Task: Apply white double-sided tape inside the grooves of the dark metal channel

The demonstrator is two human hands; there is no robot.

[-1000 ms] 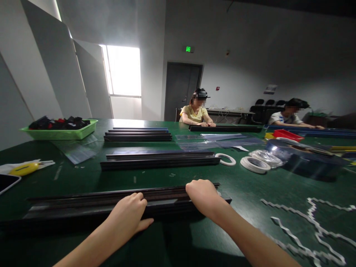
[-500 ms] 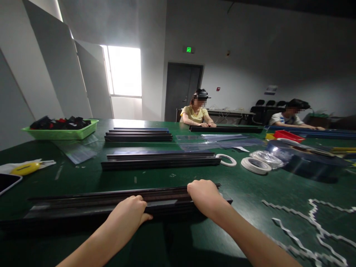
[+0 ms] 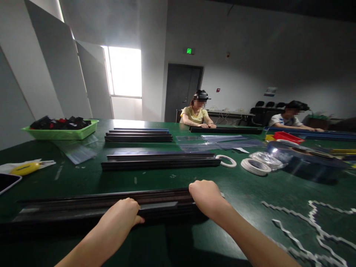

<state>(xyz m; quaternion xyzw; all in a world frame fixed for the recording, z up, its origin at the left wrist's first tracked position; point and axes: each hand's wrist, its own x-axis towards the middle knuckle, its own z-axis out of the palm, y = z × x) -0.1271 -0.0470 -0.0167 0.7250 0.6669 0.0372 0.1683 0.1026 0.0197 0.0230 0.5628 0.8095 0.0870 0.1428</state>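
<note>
A long black channel strip [image 3: 91,213] lies across the near side of the table, with a pale glossy band along part of its trough. My left hand [image 3: 121,213] is closed over its near wall around the middle, thumb on the front side. At the strip's right end my right hand [image 3: 205,194] is closed on it, knuckles up. The fingertips of my right hand are hidden. A small white bit [image 3: 222,194] shows just beyond that hand; what it is I cannot make out.
Behind lie more black strips [image 3: 161,163] and a stack of strips [image 3: 139,138]. To the right are white tape rolls [image 3: 254,167], a large film roll [image 3: 308,167] and crinkled white strips [image 3: 296,215]. A green basket [image 3: 63,134] and yellow cutter [image 3: 26,168] are left. Two people sit across.
The black channel strip has shifted left, and my left hand has moved slightly left with it. My right hand stays almost in place, now at the strip's end.
</note>
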